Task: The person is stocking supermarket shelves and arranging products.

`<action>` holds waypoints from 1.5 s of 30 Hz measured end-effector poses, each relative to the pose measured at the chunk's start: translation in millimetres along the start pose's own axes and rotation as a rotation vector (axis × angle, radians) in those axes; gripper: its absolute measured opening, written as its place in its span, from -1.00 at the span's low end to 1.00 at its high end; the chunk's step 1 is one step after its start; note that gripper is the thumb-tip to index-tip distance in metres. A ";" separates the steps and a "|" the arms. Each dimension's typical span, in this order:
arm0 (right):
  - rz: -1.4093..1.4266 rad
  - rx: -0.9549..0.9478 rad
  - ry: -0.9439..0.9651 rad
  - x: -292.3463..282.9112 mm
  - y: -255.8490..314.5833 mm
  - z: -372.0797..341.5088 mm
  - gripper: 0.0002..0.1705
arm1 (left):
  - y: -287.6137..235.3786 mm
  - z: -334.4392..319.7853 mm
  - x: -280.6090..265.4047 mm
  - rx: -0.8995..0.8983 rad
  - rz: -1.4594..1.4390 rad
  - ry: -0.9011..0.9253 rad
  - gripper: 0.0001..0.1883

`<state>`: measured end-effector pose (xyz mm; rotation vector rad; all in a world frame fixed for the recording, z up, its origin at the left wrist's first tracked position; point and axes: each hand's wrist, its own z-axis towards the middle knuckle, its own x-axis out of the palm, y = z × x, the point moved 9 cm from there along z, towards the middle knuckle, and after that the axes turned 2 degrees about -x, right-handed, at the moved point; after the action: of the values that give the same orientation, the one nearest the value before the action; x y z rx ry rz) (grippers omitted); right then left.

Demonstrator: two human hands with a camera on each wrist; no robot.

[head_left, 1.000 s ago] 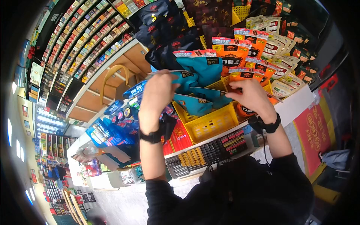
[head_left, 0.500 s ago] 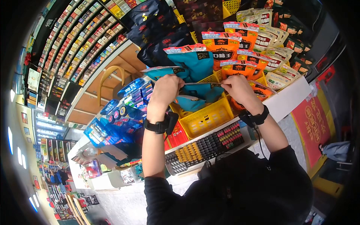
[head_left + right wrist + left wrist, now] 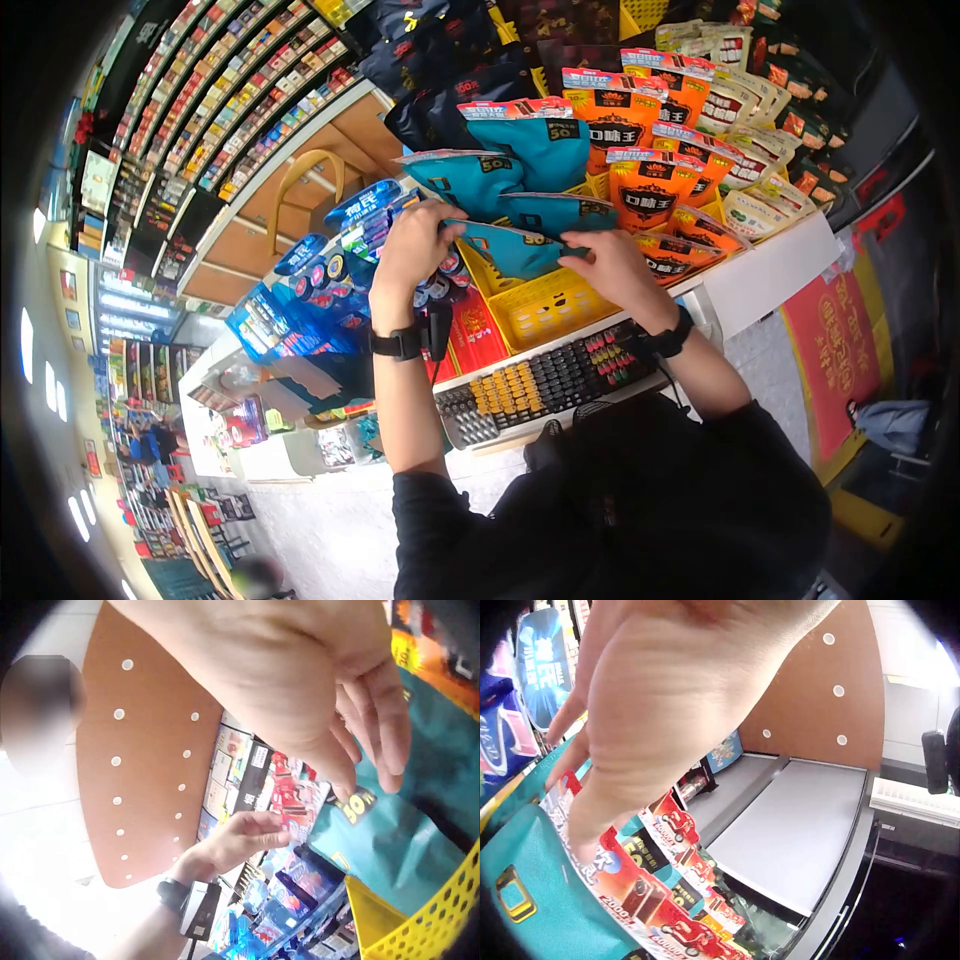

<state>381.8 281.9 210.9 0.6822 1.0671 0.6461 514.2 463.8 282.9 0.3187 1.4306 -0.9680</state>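
In the head view, several teal pouches stand in a yellow plastic basket (image 3: pixel 550 315). My left hand (image 3: pixel 412 250) pinches the upper left corner of the front teal pouch (image 3: pixel 515 252). The left wrist view shows its thumb against the pouch's face at the printed red header strip (image 3: pixel 637 904), with fingers behind. My right hand (image 3: pixel 618 270) is at the same pouch's upper right corner. In the right wrist view its fingers are loosely bent, thumb apart from them, close over the pouch's "50" label. Another teal pouch (image 3: pixel 560 212) stands right behind the front one.
Orange pouches (image 3: pixel 645 195) and white pouches (image 3: pixel 755 205) fill the baskets on the right. Blue candy packs (image 3: pixel 360 210) stand at the left, beside a red box (image 3: pixel 475 330). Rows of small packets (image 3: pixel 540 385) line the counter's front edge. Dark pouches (image 3: pixel 470 95) stand farther back.
Half a second ago both hands held the top edge of the teal pouch behind. They have let it go and come down to the front pouch's top corners. The head view has shifted slightly.
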 end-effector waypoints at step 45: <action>-0.092 -0.265 0.903 368.6 171.8 -205.7 -0.72 | 75.3 -541.9 152.5 -1.338 -1.046 -0.995 -0.23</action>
<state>293.4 706.3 70.5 0.0749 1.7814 1.0307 176.3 838.0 21.3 -1.7832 0.9159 -0.5338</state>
